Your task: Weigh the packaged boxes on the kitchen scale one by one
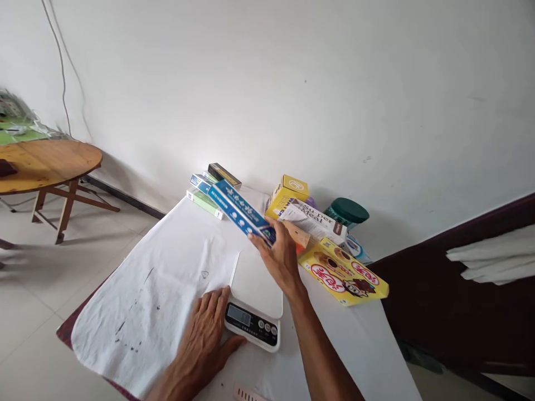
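Observation:
My right hand (281, 256) grips one end of a long blue box (239, 210) and holds it in the air above the far edge of a white kitchen scale (258, 281). The box points up and to the left, toward a few flat boxes (209, 192) at the table's far edge. My left hand (204, 331) lies flat on the white cloth (154, 301), fingers together, touching the scale's front left corner beside its display (239, 316). The scale's platform has nothing on it.
Right of my right hand lie a yellow biscuit box (345, 273), a white "Super Meal" box (317, 220), a small yellow box (289, 192) and a green-lidded jar (346, 213). A round wooden table (45, 164) stands far left. A dark bench (451, 301) is on the right.

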A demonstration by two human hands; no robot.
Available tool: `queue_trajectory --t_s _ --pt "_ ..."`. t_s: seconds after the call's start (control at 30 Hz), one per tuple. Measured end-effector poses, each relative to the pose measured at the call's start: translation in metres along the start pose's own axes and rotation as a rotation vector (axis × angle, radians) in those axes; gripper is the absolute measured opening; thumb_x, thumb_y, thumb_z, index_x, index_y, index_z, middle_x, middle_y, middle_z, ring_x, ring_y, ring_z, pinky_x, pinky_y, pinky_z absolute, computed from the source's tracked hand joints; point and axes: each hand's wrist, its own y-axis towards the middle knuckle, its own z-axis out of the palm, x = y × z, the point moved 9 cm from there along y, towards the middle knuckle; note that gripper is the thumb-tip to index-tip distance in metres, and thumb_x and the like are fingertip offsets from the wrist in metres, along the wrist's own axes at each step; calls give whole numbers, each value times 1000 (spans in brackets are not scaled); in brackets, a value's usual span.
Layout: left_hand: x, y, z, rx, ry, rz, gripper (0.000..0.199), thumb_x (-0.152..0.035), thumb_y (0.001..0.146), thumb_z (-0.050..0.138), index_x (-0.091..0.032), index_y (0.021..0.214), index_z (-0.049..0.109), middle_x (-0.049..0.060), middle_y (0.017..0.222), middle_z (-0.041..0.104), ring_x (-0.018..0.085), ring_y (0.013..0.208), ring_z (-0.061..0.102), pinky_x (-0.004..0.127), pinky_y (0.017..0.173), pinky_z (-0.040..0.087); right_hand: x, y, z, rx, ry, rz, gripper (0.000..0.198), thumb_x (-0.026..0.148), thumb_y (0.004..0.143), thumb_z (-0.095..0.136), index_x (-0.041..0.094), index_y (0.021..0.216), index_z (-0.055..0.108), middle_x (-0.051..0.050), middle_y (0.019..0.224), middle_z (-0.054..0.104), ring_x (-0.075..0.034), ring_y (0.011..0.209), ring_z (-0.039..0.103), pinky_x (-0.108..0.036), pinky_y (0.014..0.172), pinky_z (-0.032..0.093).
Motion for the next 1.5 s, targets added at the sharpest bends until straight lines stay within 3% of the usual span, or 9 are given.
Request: queue_trajectory --t_s 0.2,0.33,0.53,0.7,1.03,1.23,1.33,1.5 --pt "13 -4 23 -44 78 26 98 -56 91 69 -17 164 16 17 149 55 38 132 53 48 107 38 10 137 65 50 -128 -12 46 41 84 66 18 121 50 -16 121 67 -30 111 62 -41 96 47" --pt "18 0 30 -29 94 76 101 -69 90 63 -15 164 19 16 144 61 34 126 58 41 103 41 15 174 98 67 -211 -64 41 32 84 67 16 117 52 -17 121 66 -32 114 58 -43 98 45" --pt "22 2 33 -115 129 129 104 -67 89 65 -18 165 15 11 134 69 29 113 66 36 94 45 18 162 120 58 -336 -135 39 22 87 63 17 123 50 -21 127 62 -37 123 49 -52 98 42" --pt "24 1 40 -72 124 127 102 -66 90 64 -17 165 14 12 139 66 30 118 64 36 99 43 22 148 128 88 -368 -158 38 22 88 65 17 123 51 -20 126 61 -36 123 49 -50 101 40" --pt "15 4 25 -65 114 132 108 -72 91 60 -16 166 5 13 141 65 31 121 63 38 101 42 1 145 129 182 -220 -30 37 35 87 65 19 118 52 -14 122 67 -28 110 62 -40 94 48" --pt "14 3 25 -52 106 117 109 -73 91 59 -17 166 3 14 142 63 33 122 63 41 98 43 -1 153 126 326 -137 -4 36 37 82 69 25 112 52 -4 114 71 -22 100 68 -32 83 52" --pt "14 3 26 -55 98 121 110 -72 90 60 -16 166 4 16 140 64 34 120 63 42 97 44 -1 154 124 377 -148 16 45 37 77 74 25 114 52 -4 116 70 -22 101 68 -32 81 52" --pt "11 3 25 -81 122 130 111 -73 89 61 -14 166 6 16 140 64 35 121 63 43 98 44 -7 152 125 429 -247 69 68 38 62 86 19 119 53 -13 120 69 -29 110 66 -36 87 51"
